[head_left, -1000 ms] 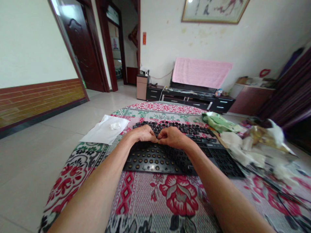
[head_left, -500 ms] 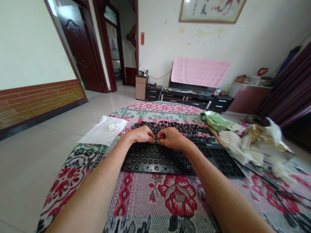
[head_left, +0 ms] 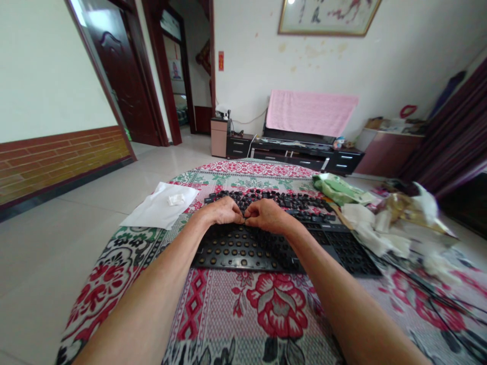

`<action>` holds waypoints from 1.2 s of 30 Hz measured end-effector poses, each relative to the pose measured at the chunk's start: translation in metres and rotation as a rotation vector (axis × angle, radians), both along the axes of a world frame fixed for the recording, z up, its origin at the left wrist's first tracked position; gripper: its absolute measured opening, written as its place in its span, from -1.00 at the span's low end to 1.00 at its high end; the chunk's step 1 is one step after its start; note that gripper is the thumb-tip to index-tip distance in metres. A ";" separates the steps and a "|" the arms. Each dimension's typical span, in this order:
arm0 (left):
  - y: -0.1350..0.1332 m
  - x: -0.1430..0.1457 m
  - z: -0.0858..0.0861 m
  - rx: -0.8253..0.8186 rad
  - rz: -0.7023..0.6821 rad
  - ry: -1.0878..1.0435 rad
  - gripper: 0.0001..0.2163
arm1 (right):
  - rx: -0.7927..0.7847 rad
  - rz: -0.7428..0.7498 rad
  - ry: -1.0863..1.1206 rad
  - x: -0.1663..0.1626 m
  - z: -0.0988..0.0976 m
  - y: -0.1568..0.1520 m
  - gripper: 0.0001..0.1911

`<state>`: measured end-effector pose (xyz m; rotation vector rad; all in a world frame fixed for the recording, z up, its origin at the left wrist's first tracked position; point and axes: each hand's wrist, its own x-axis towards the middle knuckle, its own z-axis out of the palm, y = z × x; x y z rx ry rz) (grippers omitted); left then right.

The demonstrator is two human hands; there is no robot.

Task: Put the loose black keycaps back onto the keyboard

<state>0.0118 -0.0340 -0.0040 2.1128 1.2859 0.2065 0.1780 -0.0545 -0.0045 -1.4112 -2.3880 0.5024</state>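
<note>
A black keyboard base [head_left: 243, 251] with its keycaps off lies on the flowered tablecloth [head_left: 274, 309]. Behind it a heap of loose black keycaps [head_left: 289, 201] is spread out. My left hand [head_left: 222, 211] and my right hand [head_left: 268, 215] sit together over the upper middle of the keyboard, fingers curled and fingertips meeting in a pinch. A small dark thing, probably a keycap, is between the fingertips, too small to name for sure.
A white paper [head_left: 162, 208] with a crumpled tissue lies at the table's left edge. Green cloth [head_left: 337, 188], crumpled wrappers and paper [head_left: 403, 223] pile up at the right, with cables [head_left: 437, 299] trailing. Tiled floor drops away on the left.
The hands stay pinched together over the keyboard. The view has shifted slightly; nothing else has moved.
</note>
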 end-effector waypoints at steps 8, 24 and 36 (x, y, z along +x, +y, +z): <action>0.000 -0.002 0.007 0.036 -0.027 -0.042 -0.70 | -0.060 0.044 0.158 0.019 0.002 0.007 -0.66; 0.002 -0.002 0.006 0.055 -0.067 -0.033 -0.67 | -0.252 0.049 0.147 0.008 0.004 0.002 -0.76; 0.001 -0.011 0.008 0.006 -0.161 0.020 -0.67 | -0.280 0.177 0.165 0.013 -0.006 0.004 -0.72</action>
